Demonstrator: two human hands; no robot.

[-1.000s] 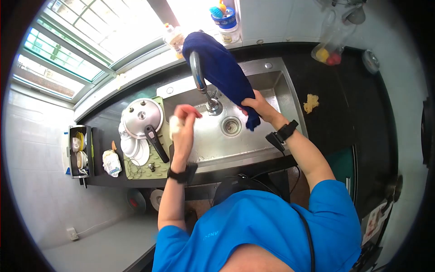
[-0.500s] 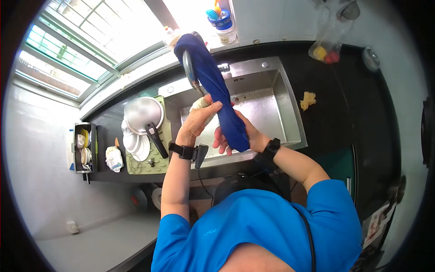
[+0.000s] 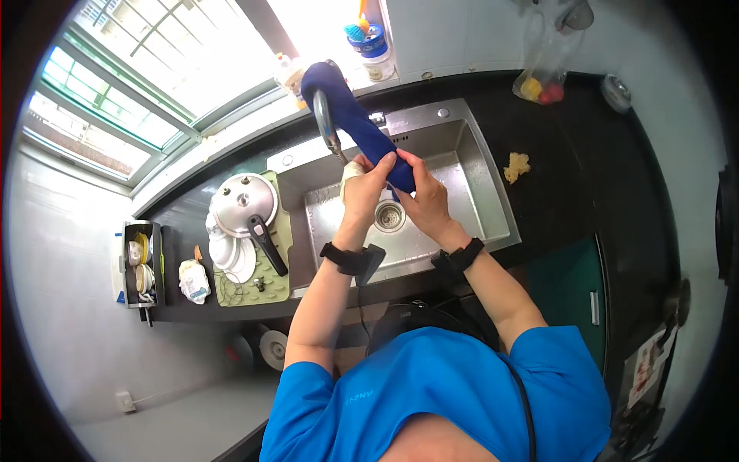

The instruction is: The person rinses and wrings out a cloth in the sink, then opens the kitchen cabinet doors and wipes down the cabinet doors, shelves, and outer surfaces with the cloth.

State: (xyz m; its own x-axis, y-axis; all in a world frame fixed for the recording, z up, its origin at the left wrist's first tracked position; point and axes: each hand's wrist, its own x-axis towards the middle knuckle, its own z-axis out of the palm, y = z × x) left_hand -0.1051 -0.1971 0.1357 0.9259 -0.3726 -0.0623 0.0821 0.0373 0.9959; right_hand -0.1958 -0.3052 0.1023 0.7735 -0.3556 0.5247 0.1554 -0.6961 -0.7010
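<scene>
A dark blue cloth (image 3: 350, 115) is looped over the curved metal faucet (image 3: 324, 119) and hangs down toward me above the steel sink (image 3: 454, 173). My left hand (image 3: 365, 192) grips its lower part, thumb on top; something pale is wrapped at the outer side of this hand. Close beside it, my right hand (image 3: 426, 199) pinches the cloth's lower end. Both hands are over the sink, with the round drain (image 3: 389, 216) visible below and between them.
Left of the sink, a green mat (image 3: 279, 227) holds a pressure-cooker lid (image 3: 243, 202) and white dishes. A dish rack (image 3: 143, 262) stands farther left. On the right counter lie a yellowish sponge-like piece (image 3: 516, 166) and a plastic bag (image 3: 543, 77).
My left hand has come from beside the faucet onto the cloth. My right hand now pinches the cloth's lower end, which is gathered higher than before.
</scene>
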